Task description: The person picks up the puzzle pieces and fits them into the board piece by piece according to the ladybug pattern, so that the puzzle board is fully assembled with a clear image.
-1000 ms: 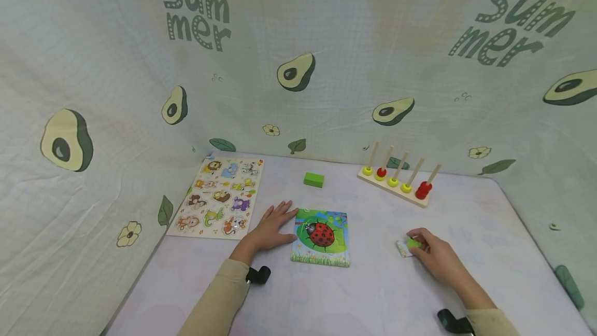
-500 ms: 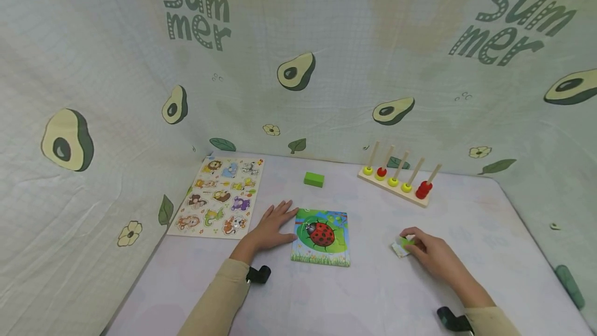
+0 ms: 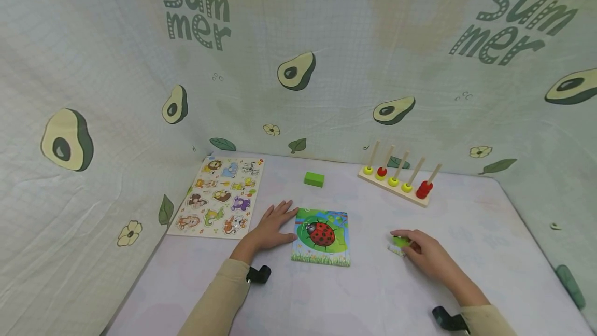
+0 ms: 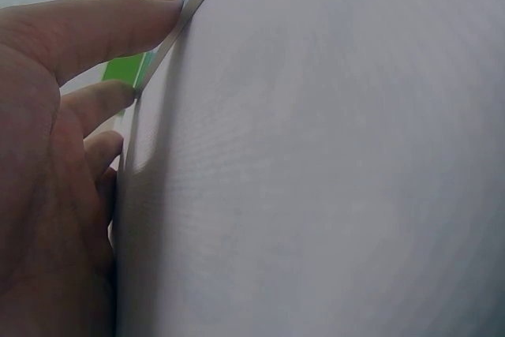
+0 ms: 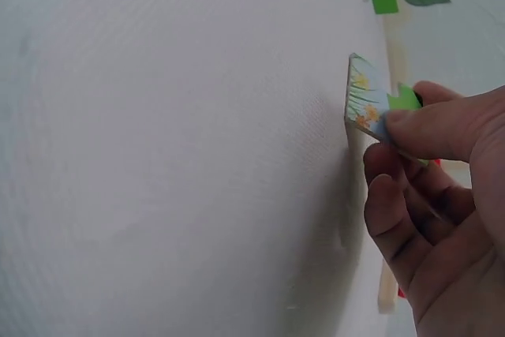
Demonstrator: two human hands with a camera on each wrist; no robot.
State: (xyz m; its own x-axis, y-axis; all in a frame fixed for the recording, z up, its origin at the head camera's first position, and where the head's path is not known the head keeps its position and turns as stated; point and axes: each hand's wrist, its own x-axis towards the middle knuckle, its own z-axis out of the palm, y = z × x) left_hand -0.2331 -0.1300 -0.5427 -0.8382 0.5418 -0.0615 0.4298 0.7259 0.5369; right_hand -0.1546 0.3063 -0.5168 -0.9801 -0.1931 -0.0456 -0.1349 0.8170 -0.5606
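Observation:
A square ladybug puzzle point(image 3: 321, 236) lies flat in the middle of the table. My left hand point(image 3: 271, 227) rests at its left side with the fingers spread, thumb and index fingertip at the puzzle's edge. In the left wrist view, the straight thumb point(image 4: 118, 31) touches that edge. Right of the puzzle, my right hand point(image 3: 426, 254) pinches a small puzzle piece point(image 5: 365, 99) between thumb and index finger. Grass and orange flowers show on the piece, with a bright green part by the fingers. My hand covers some of it.
An animal peg board point(image 3: 216, 198) lies at the left. A green block point(image 3: 314, 179) sits behind the puzzle. At the back right stands a wooden peg counter point(image 3: 394, 185) with yellow and red beads. Patterned cloth point(image 3: 336, 108) hangs behind the table.
My right hand has moved left toward the puzzle with the piece, which has turned a little in the fingers. The left hand and the ladybug puzzle have stayed in place.

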